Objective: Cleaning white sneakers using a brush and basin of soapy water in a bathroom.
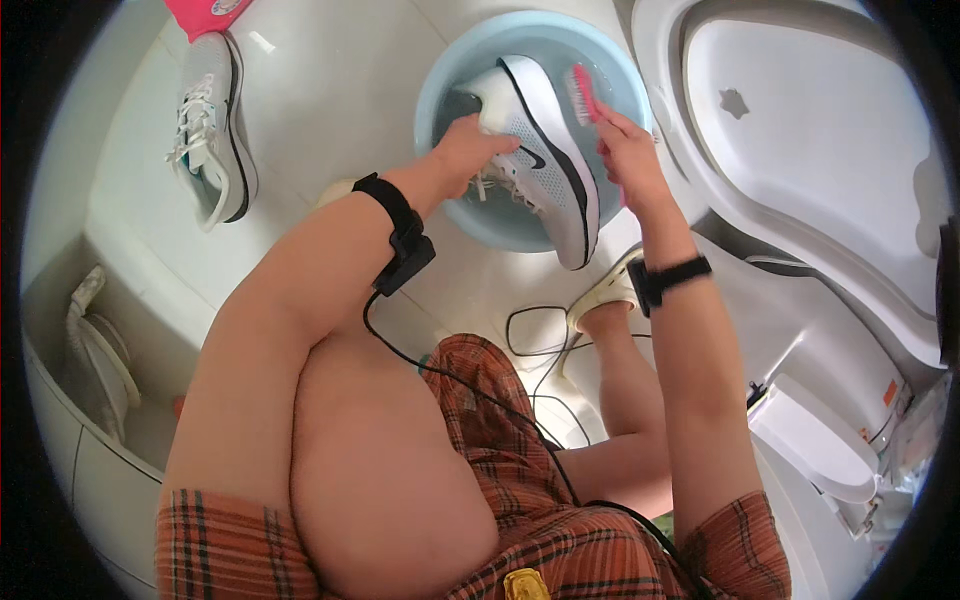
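A white Nike sneaker [547,161] with a black midsole line is tilted on its side over a light blue plastic basin [431,97] of water. My left hand [472,154] grips it at the ankle opening, thumb on the side and the other fingers hidden inside. The toe reaches past the basin's near rim. In my right hand [630,154] is a pink scrub brush [582,94] with pale bristles, held by its handle above the water. The bristles face the sole side of the sneaker and stand a little apart from it.
A second white sneaker [214,135] lies on the tiled floor at left, beside a pink object [206,15]. A white bathtub-like basin [810,135] stands at right. A black cable [465,386] runs from my left wristband across my lap. A hose [101,337] lies far left.
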`<act>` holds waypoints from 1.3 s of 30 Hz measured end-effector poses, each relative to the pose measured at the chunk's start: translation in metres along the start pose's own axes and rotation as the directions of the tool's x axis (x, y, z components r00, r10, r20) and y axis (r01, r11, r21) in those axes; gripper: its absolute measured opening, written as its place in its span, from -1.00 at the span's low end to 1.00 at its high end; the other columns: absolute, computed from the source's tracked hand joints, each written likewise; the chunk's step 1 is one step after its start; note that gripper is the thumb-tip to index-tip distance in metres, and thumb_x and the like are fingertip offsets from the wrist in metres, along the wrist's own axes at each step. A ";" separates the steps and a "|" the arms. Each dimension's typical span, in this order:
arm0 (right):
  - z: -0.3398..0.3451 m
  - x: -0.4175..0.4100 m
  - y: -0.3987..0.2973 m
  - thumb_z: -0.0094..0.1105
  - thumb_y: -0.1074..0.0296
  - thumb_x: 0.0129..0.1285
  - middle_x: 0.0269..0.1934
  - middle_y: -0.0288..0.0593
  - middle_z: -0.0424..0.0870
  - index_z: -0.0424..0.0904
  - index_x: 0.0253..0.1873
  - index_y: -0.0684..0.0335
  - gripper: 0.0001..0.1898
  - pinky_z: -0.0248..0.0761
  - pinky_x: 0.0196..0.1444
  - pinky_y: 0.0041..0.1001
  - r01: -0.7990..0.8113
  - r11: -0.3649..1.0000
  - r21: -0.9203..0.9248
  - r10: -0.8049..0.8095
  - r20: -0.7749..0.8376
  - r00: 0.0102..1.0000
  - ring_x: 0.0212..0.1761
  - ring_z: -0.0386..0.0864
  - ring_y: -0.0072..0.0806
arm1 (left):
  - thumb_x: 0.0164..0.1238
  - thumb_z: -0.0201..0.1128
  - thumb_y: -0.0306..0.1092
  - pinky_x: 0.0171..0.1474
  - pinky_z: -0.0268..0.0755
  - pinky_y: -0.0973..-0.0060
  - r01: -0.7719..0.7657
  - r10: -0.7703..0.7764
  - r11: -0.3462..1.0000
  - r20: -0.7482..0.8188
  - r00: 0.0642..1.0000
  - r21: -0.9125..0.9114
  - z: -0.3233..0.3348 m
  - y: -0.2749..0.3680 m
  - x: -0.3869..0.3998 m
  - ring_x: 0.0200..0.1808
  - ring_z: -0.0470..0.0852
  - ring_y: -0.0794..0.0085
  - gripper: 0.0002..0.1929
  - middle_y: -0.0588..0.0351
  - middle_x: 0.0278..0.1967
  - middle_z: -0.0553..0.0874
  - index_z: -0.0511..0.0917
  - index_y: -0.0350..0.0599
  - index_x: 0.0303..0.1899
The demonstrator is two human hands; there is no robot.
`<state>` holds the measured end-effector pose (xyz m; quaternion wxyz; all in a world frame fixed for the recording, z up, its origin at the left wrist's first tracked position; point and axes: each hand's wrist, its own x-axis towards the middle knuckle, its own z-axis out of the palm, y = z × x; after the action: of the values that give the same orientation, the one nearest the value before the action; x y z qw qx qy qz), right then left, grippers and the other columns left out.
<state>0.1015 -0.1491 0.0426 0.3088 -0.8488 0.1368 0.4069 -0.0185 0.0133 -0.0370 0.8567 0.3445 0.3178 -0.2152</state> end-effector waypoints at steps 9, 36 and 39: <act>-0.039 -0.104 0.011 0.03 0.26 0.27 -0.41 0.11 0.60 0.49 0.15 -0.09 -0.66 0.44 -0.33 -0.18 0.415 0.558 -0.719 -0.418 0.189 0.889 -0.33 0.60 -0.03 | 0.12 0.26 -0.48 -0.03 0.45 0.29 0.025 -0.026 0.999 -0.066 0.997 -0.025 -0.004 -0.001 0.003 -0.09 0.60 0.23 -0.62 -0.05 -0.10 0.60 0.44 -0.29 0.01; -0.021 -0.010 0.006 0.13 0.16 0.22 -0.12 0.05 0.64 0.44 0.18 0.28 -0.53 0.38 0.00 -0.44 0.545 0.804 -0.239 -0.571 -0.048 0.820 -0.12 0.60 -0.29 | 0.14 0.28 -0.39 -0.06 0.46 0.31 -0.008 0.008 1.000 0.019 1.000 0.017 0.003 0.005 -0.002 -0.07 0.59 0.28 -0.60 -0.01 -0.08 0.61 0.43 -0.27 0.03; -0.039 -0.081 0.021 0.19 0.25 0.19 -0.09 -0.08 0.62 0.38 0.24 0.27 -0.48 0.37 0.01 -0.43 0.341 0.934 -0.106 -0.348 -0.063 0.935 -0.11 0.57 -0.35 | 0.15 0.28 -0.39 -0.03 0.44 0.31 -0.004 0.005 1.000 -0.012 1.000 0.026 0.000 0.010 -0.011 -0.04 0.57 0.28 -0.56 -0.01 -0.05 0.59 0.39 -0.28 0.06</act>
<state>0.0637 -0.1917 0.1151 0.3294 -0.8889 -0.0210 0.3177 -0.0199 0.0218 -0.0248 0.8508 0.3575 0.3193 -0.2154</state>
